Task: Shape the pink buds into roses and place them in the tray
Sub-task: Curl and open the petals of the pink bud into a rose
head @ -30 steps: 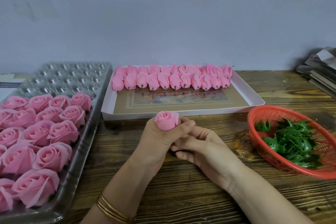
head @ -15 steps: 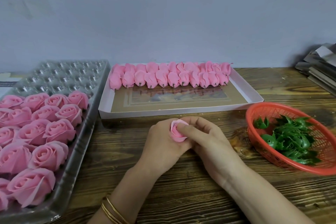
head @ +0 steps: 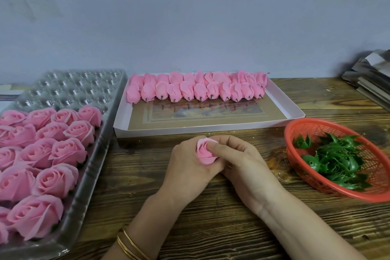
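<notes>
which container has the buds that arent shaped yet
The white flat box at the back centre: its pink buds are closed. The clear tray holds opened roses, the red basket green parts.

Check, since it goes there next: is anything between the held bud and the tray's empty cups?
Nothing visible. From the bud, the tray lies left; its empty cups sit beyond the roses.

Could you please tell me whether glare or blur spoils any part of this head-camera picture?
Head view: soft, even light; glare speckles the empty cups of the clear tray; the glossy floor of the box mirrors the buds; the orange basket looks slightly smeared; the left hand, right hand and rose are sharp.
</notes>
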`<state>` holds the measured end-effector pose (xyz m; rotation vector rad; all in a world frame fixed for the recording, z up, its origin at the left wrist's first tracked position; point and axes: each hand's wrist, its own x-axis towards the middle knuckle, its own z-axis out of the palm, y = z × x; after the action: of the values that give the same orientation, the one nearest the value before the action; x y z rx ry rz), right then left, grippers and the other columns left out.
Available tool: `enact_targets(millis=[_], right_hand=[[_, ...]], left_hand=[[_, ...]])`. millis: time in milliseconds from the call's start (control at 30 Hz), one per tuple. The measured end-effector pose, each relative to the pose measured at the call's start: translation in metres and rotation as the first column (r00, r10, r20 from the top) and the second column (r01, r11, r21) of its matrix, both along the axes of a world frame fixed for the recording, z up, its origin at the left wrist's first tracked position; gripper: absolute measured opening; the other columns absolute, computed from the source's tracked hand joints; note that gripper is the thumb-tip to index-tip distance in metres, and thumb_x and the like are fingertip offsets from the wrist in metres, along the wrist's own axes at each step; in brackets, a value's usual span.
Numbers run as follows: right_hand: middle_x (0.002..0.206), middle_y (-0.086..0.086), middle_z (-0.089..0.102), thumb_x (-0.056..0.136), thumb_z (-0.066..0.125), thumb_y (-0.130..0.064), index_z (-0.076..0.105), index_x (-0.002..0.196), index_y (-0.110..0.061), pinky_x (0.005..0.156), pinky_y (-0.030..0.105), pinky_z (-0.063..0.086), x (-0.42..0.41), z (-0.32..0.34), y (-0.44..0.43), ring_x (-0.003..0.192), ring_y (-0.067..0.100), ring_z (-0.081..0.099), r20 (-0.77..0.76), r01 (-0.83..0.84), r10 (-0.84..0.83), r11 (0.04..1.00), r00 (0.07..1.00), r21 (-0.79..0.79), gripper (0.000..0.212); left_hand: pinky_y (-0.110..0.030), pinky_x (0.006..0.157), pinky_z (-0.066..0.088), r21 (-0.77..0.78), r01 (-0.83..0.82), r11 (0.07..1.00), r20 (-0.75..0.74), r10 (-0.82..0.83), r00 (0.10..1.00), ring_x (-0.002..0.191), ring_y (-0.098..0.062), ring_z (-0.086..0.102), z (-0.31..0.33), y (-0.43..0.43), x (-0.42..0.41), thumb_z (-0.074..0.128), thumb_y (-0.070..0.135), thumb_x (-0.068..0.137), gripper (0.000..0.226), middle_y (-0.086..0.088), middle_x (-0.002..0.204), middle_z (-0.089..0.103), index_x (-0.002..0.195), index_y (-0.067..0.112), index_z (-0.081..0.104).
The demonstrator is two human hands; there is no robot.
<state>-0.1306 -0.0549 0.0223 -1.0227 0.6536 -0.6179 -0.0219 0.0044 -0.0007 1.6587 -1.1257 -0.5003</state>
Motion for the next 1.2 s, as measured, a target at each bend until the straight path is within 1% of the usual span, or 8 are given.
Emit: enact_targets(millis=[167,467,567,667,767,833,967,1200], right_hand=[[0.094,0.019,0.072,0.060,0.078,-0.022,0.068,0.100,0.001,0.078,0.027,0.053,0.000,-0.002,0.000,0.086,0.022,0.069,-0.022,0.011,-0.012,0.999,1.000,-0.032,0.047],[0.096,0.022,0.071,0.058,0.080,-0.025,0.069,0.097,0.000,0.083,0.031,0.053,0.001,-0.002,0.001,0.088,0.025,0.068,-0.061,0.029,-0.033,0.997,0.998,-0.070,0.047],[0.097,0.018,0.073,0.080,0.069,-0.031,0.070,0.098,0.001,0.080,0.030,0.055,0.003,-0.002,0.001,0.090,0.023,0.069,-0.001,0.042,-0.042,0.999,0.999,-0.017,0.036],[0.088,0.010,0.071,0.092,0.052,-0.015,0.073,0.084,-0.008,0.075,0.029,0.050,0.003,-0.006,-0.001,0.086,0.019,0.064,-0.007,0.120,-0.119,0.993,0.993,0.011,0.023],[0.077,0.008,0.067,0.082,0.053,0.009,0.069,0.083,-0.005,0.071,0.028,0.049,0.003,-0.007,0.001,0.077,0.018,0.061,-0.080,0.097,-0.105,0.991,0.991,-0.095,0.021],[0.077,0.009,0.067,0.076,0.060,0.017,0.068,0.087,-0.001,0.074,0.027,0.050,0.003,-0.008,0.006,0.076,0.018,0.062,-0.147,0.021,-0.055,0.974,0.988,-0.224,0.022],[0.069,-0.006,0.065,0.070,0.075,0.013,0.065,0.090,0.001,0.067,0.017,0.050,0.007,-0.009,0.014,0.068,0.006,0.059,-0.180,-0.024,-0.055,0.912,0.982,-0.411,0.025],[0.056,-0.012,0.056,0.069,0.077,0.010,0.061,0.075,-0.008,0.058,0.015,0.043,0.009,-0.012,0.014,0.057,0.001,0.050,-0.129,0.042,-0.135,0.831,0.982,-0.554,0.024]], left_hand=[[-0.030,0.070,0.053,0.009,0.005,1.000,0.011,-0.005,1.000,0.078,-0.005,0.067,0.000,0.000,0.001,0.080,0.025,0.076,0.015,0.010,0.081,0.073,0.090,0.025,0.074],[-0.026,0.066,0.053,-0.004,0.040,0.999,0.007,-0.040,0.999,0.074,-0.005,0.066,0.002,0.001,0.000,0.078,0.023,0.077,0.007,0.012,0.076,0.071,0.080,0.025,0.072],[-0.031,0.066,0.056,-0.044,0.006,0.999,-0.152,-0.013,0.988,0.073,-0.011,0.068,0.003,-0.001,0.001,0.080,0.022,0.076,0.007,0.004,0.076,0.073,0.079,0.021,0.074],[-0.017,0.060,0.051,-0.093,-0.031,0.995,-0.342,-0.003,0.940,0.067,-0.007,0.067,0.005,-0.001,0.004,0.081,0.020,0.076,0.009,0.001,0.071,0.072,0.072,0.018,0.072],[-0.020,0.057,0.053,-0.125,-0.044,0.991,-0.512,-0.026,0.859,0.066,-0.011,0.064,0.006,-0.001,0.007,0.081,0.026,0.071,0.028,-0.003,0.069,0.068,0.074,0.002,0.068],[-0.023,0.057,0.054,-0.159,-0.044,0.986,-0.602,-0.061,0.796,0.066,-0.012,0.065,0.007,-0.002,0.006,0.082,0.032,0.062,0.028,-0.003,0.068,0.067,0.071,0.008,0.068],[-0.024,0.059,0.052,-0.178,-0.018,0.984,-0.629,-0.100,0.771,0.065,-0.014,0.060,0.005,-0.004,0.005,0.090,0.026,0.062,0.027,-0.006,0.067,0.063,0.071,0.013,0.069],[-0.029,0.070,0.054,-0.201,0.080,0.976,-0.648,-0.193,0.736,0.075,-0.020,0.060,0.004,-0.004,0.006,0.083,0.036,0.062,0.029,-0.011,0.075,0.060,0.075,0.013,0.071]])
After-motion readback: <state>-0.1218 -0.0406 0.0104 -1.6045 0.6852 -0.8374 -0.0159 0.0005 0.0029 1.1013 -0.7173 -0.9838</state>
